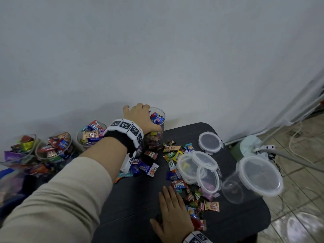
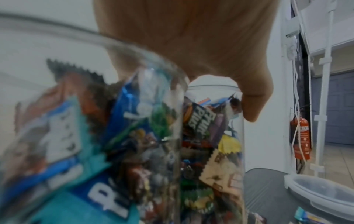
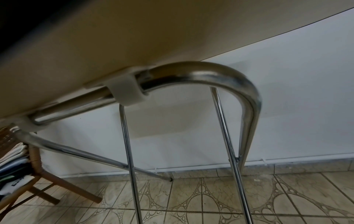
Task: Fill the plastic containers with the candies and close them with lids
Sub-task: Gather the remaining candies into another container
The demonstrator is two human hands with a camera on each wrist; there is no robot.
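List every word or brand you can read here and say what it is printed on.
"Relaxa": red wrapper by the right hand.
"Relaxa": wrapper in an open container.
"mentos": yellow wrapper on the table.
"Fruit Plus": dark wrapper in the container the left hand grips.
Other wrappers: too blurred.

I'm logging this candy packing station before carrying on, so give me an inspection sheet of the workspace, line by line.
Surface: dark table, its far edge against the wall.
Job's things: filled container, no lid; three more filled containers to its left, unlidded; empty container; loose lids; scattered candies.
Clutter: nothing seen.
Hands: left hand grips the filled container at its rim; right hand rests flat beside the candies.
Cables: white cords on the floor at right.
Surroundings: white wall, tiled floor, metal table legs.
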